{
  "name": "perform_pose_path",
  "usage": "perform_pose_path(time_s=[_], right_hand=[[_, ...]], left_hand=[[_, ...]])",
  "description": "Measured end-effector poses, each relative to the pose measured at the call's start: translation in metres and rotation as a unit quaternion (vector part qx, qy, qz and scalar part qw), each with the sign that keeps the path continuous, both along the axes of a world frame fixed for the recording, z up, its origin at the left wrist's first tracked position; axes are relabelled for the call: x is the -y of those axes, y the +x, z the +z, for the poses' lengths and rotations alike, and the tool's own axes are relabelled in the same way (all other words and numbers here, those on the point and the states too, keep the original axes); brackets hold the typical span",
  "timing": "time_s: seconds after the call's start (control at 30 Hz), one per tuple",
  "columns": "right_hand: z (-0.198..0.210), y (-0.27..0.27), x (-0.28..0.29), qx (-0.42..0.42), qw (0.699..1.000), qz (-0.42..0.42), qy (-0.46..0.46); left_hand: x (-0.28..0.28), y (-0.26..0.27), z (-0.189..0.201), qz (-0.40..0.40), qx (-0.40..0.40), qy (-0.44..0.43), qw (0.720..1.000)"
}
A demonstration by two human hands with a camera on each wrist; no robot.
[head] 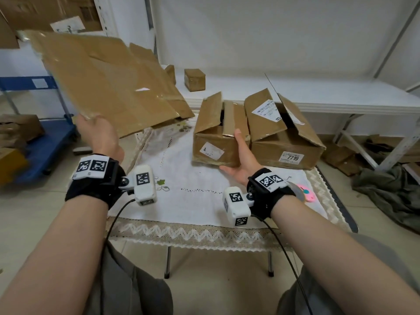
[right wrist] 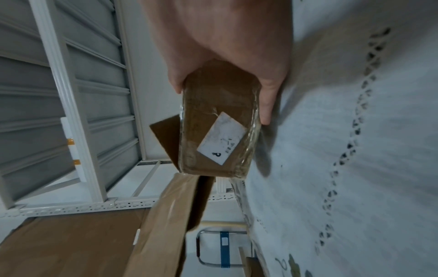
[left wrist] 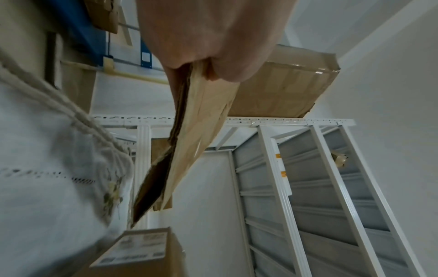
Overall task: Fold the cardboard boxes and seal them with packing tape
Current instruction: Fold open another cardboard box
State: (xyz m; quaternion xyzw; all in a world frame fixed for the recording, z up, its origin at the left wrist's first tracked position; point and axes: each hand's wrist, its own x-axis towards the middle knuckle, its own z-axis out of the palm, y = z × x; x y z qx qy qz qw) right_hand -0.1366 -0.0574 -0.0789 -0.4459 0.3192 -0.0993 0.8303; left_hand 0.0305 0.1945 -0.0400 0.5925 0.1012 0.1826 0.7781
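My right hand cups the near right corner of the small open box, thumb up its side and fingers curled under its base, tipping it off the white cloth on the bench. My left hand pinches the near edge of the flattened cardboard box, fingers clamped on it, holding it raised and tilted over the bench's left side. Just right of the small box sits a bigger open box, flaps up. Beyond, a small sealed box rests on the white shelf.
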Motion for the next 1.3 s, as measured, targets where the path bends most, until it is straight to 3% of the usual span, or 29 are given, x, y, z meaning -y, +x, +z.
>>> perform_pose_path(time_s=[0.23, 0.37, 0.43, 0.57, 0.73, 0.9, 1.07, 1.3], right_hand=[[0.004, 0.011, 0.008, -0.071, 0.993, 0.019, -0.096], [0.000, 0.006, 0.010, -0.090, 0.988, -0.035, -0.121], [0.003, 0.001, 0.013, -0.070, 0.983, -0.092, -0.141], [0.047, -0.031, -0.001, 0.012, 0.975, -0.134, -0.178], [0.076, -0.052, 0.017, 0.117, 0.969, -0.120, -0.184], [0.049, -0.051, 0.069, 0.091, 0.967, -0.094, -0.219], [0.054, -0.075, 0.054, 0.034, 0.958, -0.108, -0.264], [0.032, -0.085, 0.044, 0.044, 0.956, -0.112, -0.268]], left_hand=[[-0.029, 0.002, 0.005, -0.016, 0.056, -0.042, 0.997], [-0.030, -0.017, 0.022, -0.042, 0.084, -0.059, 0.994], [-0.027, -0.027, 0.032, -0.070, 0.102, -0.089, 0.988], [-0.017, -0.040, 0.039, -0.151, 0.101, -0.099, 0.978], [0.000, -0.053, 0.041, -0.268, 0.096, -0.051, 0.957], [0.018, -0.066, 0.033, -0.329, 0.083, -0.012, 0.941], [0.019, -0.074, 0.020, -0.365, 0.064, 0.070, 0.926], [0.014, -0.087, -0.012, -0.283, 0.056, 0.234, 0.929]])
